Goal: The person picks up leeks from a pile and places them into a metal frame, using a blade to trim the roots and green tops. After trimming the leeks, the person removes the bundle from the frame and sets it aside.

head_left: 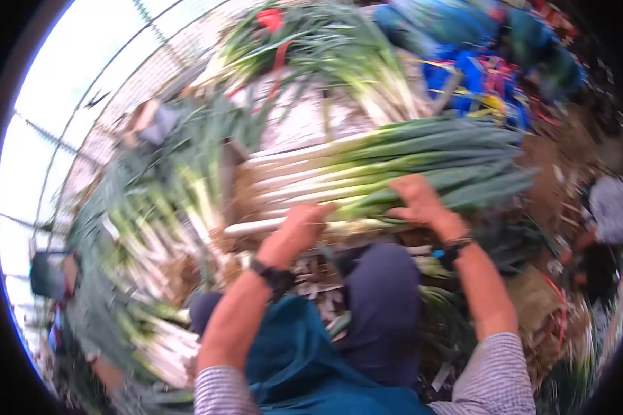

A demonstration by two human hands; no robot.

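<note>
"Where are the leeks?"

"A row of long leeks (387, 162) lies side by side in front of the person, white root ends to the left, dark green leaves to the right. The roots lie near an upright board (230, 176)."

"And the hands?"

"The left hand (299, 228) is on the near edge of the row, by the pale stems. Its fingers curl downward, but blur hides whether that grip closes on a stalk. The right hand (422, 203) touches the greener part, its grip open, thumb apart from the fingers."

"What lies around them?"

"A loose heap of leeks (145, 232) to the left, and beyond the row a leafy bundle (332, 59) with something red on it. Blue strips (467, 83) tangle with yellow and pink ones at the upper right."
</note>
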